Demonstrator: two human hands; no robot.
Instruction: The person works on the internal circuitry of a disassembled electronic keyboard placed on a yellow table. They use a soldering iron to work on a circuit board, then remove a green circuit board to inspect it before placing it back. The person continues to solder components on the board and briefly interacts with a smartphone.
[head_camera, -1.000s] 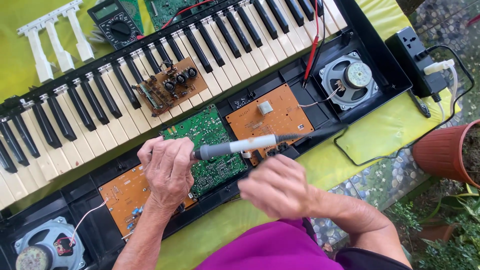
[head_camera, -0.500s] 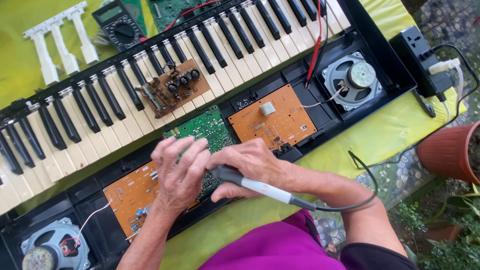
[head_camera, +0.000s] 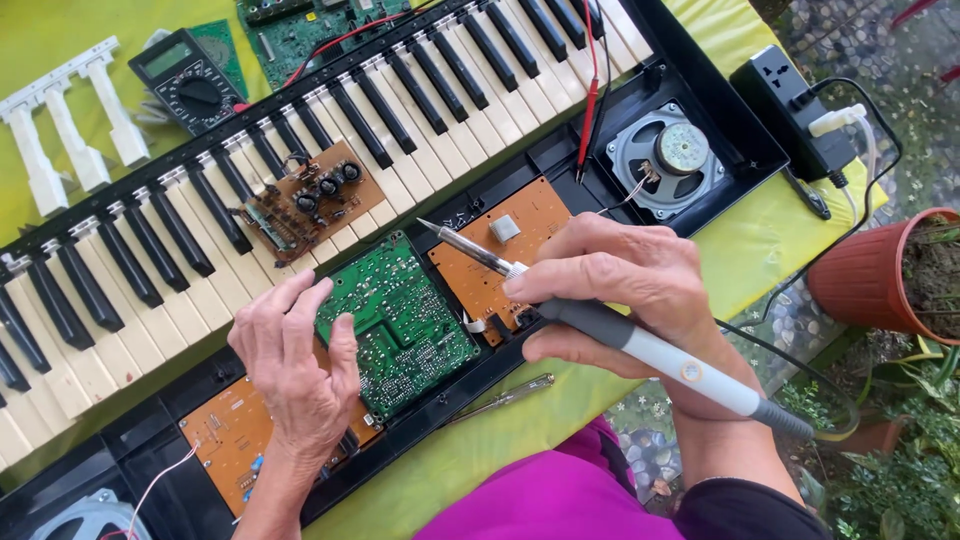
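Soldering iron (head_camera: 600, 325) sits clasped in the right hand (head_camera: 625, 290), fingers (head_camera: 560, 282) wrapped around its grey grip, metal tip raised over the orange circuit board (head_camera: 500, 250) without touching it. Left hand (head_camera: 295, 365) lies flat, fingers spread and released, on the left edge of the green circuit board (head_camera: 400, 320) inside the opened keyboard (head_camera: 300, 190). A speaker (head_camera: 670, 160) sits well apart to the right.
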